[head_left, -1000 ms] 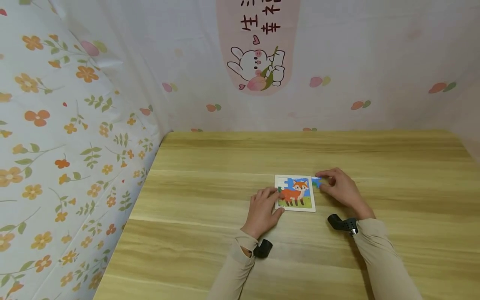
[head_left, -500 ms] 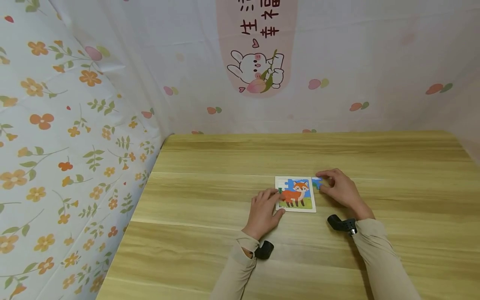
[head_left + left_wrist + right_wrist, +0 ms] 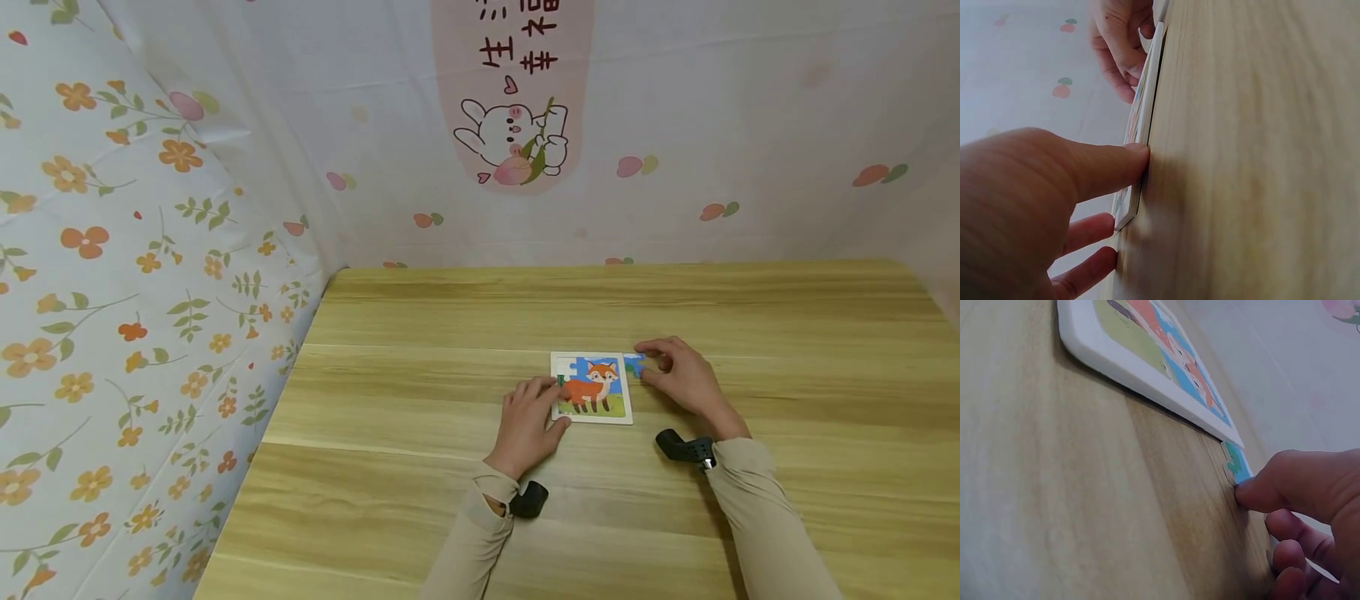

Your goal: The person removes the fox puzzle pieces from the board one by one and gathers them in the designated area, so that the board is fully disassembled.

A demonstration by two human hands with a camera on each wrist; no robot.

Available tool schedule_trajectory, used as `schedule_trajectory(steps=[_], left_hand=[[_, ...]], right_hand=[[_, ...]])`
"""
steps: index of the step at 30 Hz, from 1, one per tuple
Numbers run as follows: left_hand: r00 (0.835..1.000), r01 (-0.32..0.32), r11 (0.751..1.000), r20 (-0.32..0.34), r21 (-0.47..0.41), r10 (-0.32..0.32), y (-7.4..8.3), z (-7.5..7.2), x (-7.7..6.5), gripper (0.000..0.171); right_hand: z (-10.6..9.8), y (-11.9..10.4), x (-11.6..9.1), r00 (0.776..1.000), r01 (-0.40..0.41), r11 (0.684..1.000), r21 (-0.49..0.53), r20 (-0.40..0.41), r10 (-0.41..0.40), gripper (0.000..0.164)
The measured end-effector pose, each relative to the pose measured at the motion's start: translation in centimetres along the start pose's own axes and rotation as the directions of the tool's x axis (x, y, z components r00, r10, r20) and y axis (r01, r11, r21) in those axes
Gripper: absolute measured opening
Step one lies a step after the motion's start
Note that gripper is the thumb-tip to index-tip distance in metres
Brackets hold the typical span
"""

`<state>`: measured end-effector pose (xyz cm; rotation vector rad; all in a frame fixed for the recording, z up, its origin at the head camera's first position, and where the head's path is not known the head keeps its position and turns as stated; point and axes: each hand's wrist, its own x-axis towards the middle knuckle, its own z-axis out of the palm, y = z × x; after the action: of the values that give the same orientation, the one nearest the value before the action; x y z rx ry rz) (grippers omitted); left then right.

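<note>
A white-framed fox jigsaw puzzle lies flat on the wooden table, its upper left corner showing bare white tray. My left hand holds the puzzle at its left side: the thumb presses the near edge, and a fingertip reaches over the picture. Just beyond the right edge of the frame, a blue and green puzzle piece lies at table level. My right hand pinches this piece between thumb and forefinger. In the right wrist view, the thumb tip covers one end of the puzzle piece; its other end meets the frame's corner.
The wooden table stretches out on all sides of the puzzle. A white printed curtain hangs along its back edge, and a floral cloth along its left. Black wrist cameras sit on both forearms.
The head view has shifted slightly. Both hands, the puzzle and the piece stay in practically the same places.
</note>
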<state>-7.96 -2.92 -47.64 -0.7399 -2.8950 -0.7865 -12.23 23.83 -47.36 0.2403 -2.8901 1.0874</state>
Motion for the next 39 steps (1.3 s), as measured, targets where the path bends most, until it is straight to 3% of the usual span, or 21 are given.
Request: schedule_trajectory(steps=[25, 35, 39], left_hand=[[1.000, 0.013, 1.000, -0.001, -0.013, -0.014, -0.18, 0.08, 0.00, 0.024], [1.000, -0.003, 1.000, -0.010, -0.013, 0.003, -0.11, 0.25, -0.10, 0.026], [1.000, 0.002, 1.000, -0.017, -0.012, -0.002, -0.19, 0.24, -0.04, 0.025]], right_hand=[[0.74, 0.07, -0.23, 0.997, -0.009, 1.000, 0.019, -0.070, 0.010, 0.029], [0.71, 0.70, -0.75, 0.984, -0.120, 0.978, 0.170, -0.109, 0.139, 0.030], [0.82, 0.80, -0.60, 0.981, -0.124, 0.975, 0.184, -0.124, 0.148, 0.029]])
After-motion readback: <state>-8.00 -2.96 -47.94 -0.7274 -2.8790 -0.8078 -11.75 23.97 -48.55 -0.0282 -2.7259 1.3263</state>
